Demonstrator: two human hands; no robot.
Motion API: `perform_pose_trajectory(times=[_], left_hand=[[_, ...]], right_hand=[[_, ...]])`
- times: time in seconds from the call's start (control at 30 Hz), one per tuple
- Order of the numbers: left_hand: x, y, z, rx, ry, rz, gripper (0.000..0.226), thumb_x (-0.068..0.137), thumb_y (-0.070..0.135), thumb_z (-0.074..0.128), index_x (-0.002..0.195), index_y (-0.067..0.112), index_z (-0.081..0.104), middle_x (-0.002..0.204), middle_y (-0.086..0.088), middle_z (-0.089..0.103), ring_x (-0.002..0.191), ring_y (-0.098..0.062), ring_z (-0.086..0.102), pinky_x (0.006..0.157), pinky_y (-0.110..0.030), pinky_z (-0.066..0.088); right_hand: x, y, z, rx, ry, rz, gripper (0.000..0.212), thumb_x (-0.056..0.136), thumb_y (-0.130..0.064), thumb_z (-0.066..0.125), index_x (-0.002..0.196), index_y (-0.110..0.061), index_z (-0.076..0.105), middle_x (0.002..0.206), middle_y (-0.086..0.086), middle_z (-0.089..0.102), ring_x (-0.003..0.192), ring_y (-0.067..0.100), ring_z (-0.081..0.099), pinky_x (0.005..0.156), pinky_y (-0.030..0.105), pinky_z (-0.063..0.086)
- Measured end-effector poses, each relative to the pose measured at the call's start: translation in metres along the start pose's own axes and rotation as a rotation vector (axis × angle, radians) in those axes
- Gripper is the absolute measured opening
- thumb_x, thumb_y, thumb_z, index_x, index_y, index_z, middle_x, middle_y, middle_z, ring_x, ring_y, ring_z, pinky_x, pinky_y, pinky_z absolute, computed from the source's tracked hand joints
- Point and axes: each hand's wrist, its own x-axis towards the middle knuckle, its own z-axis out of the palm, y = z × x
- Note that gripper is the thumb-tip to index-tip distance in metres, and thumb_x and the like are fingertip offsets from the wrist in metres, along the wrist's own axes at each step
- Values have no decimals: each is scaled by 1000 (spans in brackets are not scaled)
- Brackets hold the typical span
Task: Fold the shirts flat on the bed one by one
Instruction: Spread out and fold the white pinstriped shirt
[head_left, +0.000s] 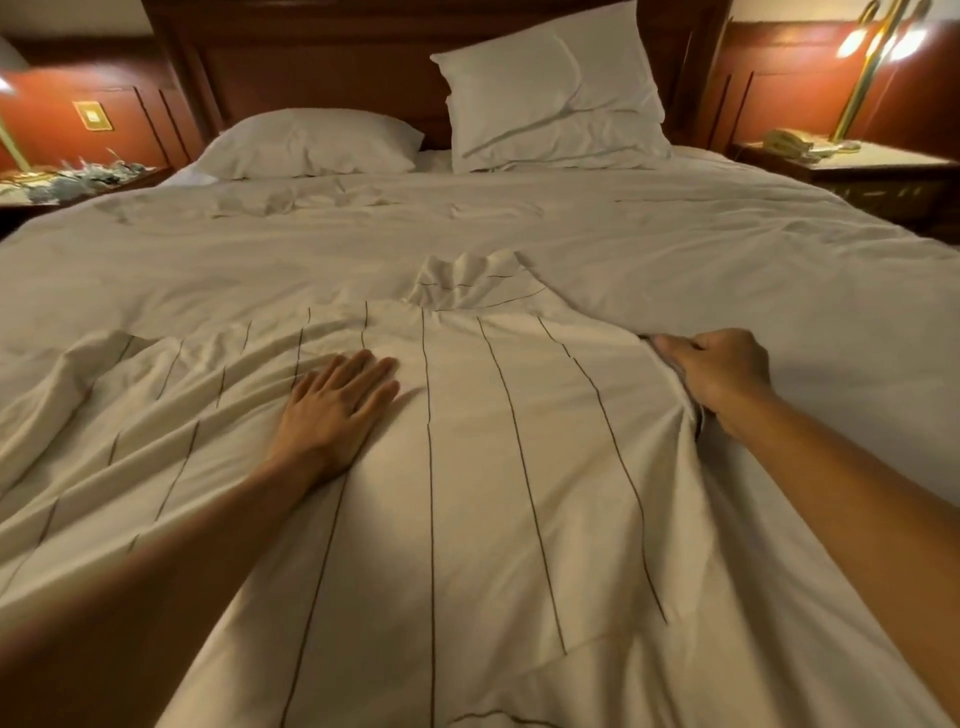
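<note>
A white shirt with thin dark vertical stripes (467, 467) lies spread on the white bed (675, 249), its collar bunched toward the pillows. My left hand (337, 405) presses flat on the shirt's left-middle, fingers straight. My right hand (719, 376) grips the shirt's right edge near the shoulder, fingers curled round the fabric fold. The left part of the shirt is wrinkled.
Two white pillows (311, 143) (556, 88) lean at the wooden headboard (322, 62). A nightstand with a telephone (789, 141) and brass lamp stands at the right; another nightstand with foliage (78, 174) sits at the left.
</note>
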Motion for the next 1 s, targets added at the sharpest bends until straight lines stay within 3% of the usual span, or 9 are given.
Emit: perform_pose_trajectory(times=[0.07,0.13,0.23,0.27,0.37,0.5,0.63,0.87,1.0], left_hand=[[-1,1,0,4,-9,9,66,88,80,1,149,59,14,164,19,9,152,-7,3,123,-35,1],[-4,3,-2,16,-34,-6,66,90,78,3,151,55,13,165,16,8,153,-11,2,124,-37,0],[-14,7,-8,10,-81,-33,70,89,75,6,154,50,11,166,13,4,153,-14,-2,122,-38,-4],[-19,8,-11,10,-87,-31,71,89,75,7,154,48,10,166,12,3,153,-14,-4,122,-38,-6],[-29,7,-20,21,-89,-34,75,88,74,7,157,43,9,167,8,0,153,-17,-7,123,-41,-8],[-35,11,-30,3,-111,-63,83,83,78,6,157,42,8,167,7,-3,154,-21,-8,124,-46,-6],[-35,21,-36,-14,-140,-53,90,78,81,1,158,41,9,167,7,0,154,-21,-4,123,-48,-3],[-36,20,-28,8,-114,11,83,83,85,2,154,46,20,165,10,14,150,-14,9,120,-47,6],[-33,17,-20,10,-84,9,87,78,87,-1,152,48,22,164,11,15,148,-11,9,118,-46,6]], right_hand=[[-3,1,-3,-8,29,4,49,87,-46,68,57,-8,59,71,21,65,77,38,65,62,35,41],[-9,-1,0,3,8,44,47,90,-47,65,65,-7,63,78,20,67,85,39,65,66,35,42],[-19,2,6,50,-132,197,59,92,-56,58,108,0,69,116,24,66,111,40,60,84,37,45],[-23,3,5,53,-177,213,64,91,-58,58,115,0,67,120,24,65,112,39,59,85,36,45],[-28,4,-2,14,-196,132,52,90,-56,62,88,-5,68,95,19,68,90,34,63,69,33,43],[-32,1,-18,25,-34,88,49,88,-51,69,60,-12,59,66,11,63,63,28,57,55,31,38],[-30,-6,-27,55,74,88,49,91,-41,68,56,-10,54,58,9,56,61,29,55,54,31,36],[-24,-9,-34,76,222,74,49,91,-38,68,55,-10,53,56,8,54,55,26,50,51,31,33],[-26,3,-31,56,52,159,46,90,-45,68,59,-12,56,66,11,61,66,29,59,54,29,39]])
